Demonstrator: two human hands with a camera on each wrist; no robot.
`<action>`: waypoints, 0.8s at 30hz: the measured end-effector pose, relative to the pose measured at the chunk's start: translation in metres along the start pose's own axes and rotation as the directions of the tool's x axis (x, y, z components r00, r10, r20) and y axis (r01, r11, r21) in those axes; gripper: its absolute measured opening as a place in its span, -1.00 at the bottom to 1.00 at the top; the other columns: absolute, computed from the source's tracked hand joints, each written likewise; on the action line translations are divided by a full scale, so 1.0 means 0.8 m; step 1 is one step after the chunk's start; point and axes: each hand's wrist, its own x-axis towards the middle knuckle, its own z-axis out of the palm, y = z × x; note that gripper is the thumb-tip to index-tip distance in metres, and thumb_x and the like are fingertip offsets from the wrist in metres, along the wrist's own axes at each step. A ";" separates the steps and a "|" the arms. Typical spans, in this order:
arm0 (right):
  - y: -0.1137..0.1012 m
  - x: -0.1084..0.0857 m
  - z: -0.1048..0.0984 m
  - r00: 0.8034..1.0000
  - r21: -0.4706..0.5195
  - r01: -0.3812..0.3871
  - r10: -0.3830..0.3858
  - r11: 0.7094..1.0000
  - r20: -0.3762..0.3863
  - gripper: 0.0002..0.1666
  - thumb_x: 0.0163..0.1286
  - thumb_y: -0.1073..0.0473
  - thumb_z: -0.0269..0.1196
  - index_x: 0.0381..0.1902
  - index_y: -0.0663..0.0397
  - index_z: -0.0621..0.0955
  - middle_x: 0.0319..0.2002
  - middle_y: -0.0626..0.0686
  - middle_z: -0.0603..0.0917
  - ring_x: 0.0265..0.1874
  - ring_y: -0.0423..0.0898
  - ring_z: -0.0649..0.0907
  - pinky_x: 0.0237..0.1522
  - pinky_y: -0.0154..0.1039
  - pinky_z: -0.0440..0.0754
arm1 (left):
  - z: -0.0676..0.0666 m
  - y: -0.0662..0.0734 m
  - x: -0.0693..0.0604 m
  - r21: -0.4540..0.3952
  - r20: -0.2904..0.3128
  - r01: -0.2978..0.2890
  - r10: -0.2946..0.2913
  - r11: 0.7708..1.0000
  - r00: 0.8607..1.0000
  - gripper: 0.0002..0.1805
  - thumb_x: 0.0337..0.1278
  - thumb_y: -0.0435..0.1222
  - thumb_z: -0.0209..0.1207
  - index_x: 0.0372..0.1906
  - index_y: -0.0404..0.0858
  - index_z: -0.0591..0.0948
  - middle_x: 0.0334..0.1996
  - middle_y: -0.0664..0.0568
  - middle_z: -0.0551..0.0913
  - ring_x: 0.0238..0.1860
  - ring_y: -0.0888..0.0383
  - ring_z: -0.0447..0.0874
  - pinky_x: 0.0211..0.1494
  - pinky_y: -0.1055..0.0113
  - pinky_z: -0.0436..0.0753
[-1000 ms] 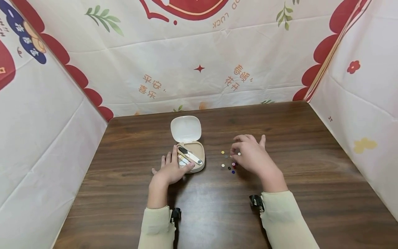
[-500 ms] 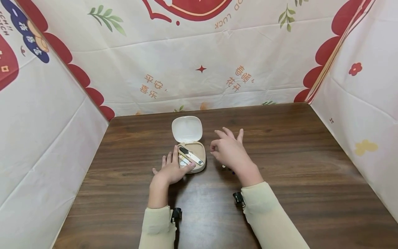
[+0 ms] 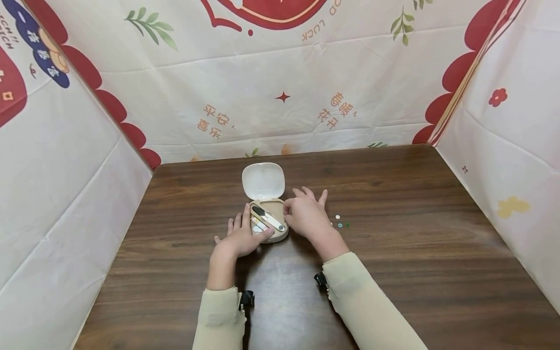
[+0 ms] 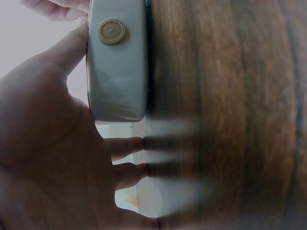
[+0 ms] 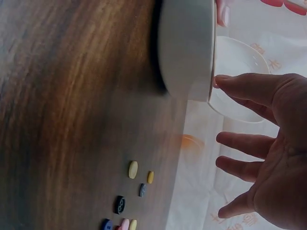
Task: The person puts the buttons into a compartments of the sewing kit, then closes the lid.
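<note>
A small beige case (image 3: 280, 238) stands on the table with its white lid (image 3: 263, 180) tipped back. Inside it lie a slim black-and-white tool (image 3: 268, 218) and some pale and coloured pieces (image 3: 257, 228). My left hand (image 3: 238, 240) rests along the case's left side, thumb over the front edge, the other fingers straight and spread onto the table. At the right rim, my right hand (image 3: 308, 218) pinches thumb and index finger together on a small button, almost wholly hidden by the fingertips; its other fingers are spread. Loose buttons (image 5: 120, 204) lie to the right.
Beside the right hand a white button (image 3: 337, 217), a blue one (image 3: 340, 225) and a green one (image 3: 347, 225) show; the hand hides others. A brown round clasp (image 4: 112, 32) sits on the case's front. Printed white cloth (image 3: 280, 73) walls the wooden table (image 3: 402, 204).
My right hand has moved left from the loose buttons to the right rim of the case, thumb and index finger pinched together. The left hand has stayed in place.
</note>
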 end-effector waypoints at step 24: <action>0.007 -0.005 -0.002 0.999 -0.001 -0.038 0.038 0.999 -0.002 -0.89 0.40 0.09 0.40 -0.37 -0.23 0.79 0.50 0.12 0.56 0.61 0.28 0.35 0.49 0.72 -0.19 | -0.002 0.005 -0.007 -0.009 0.008 0.000 0.000 1.000 1.000 0.35 0.09 0.65 0.02 0.71 0.27 -0.48 0.79 -0.09 -0.22 0.79 -0.16 -0.40 0.55 -0.65 -0.30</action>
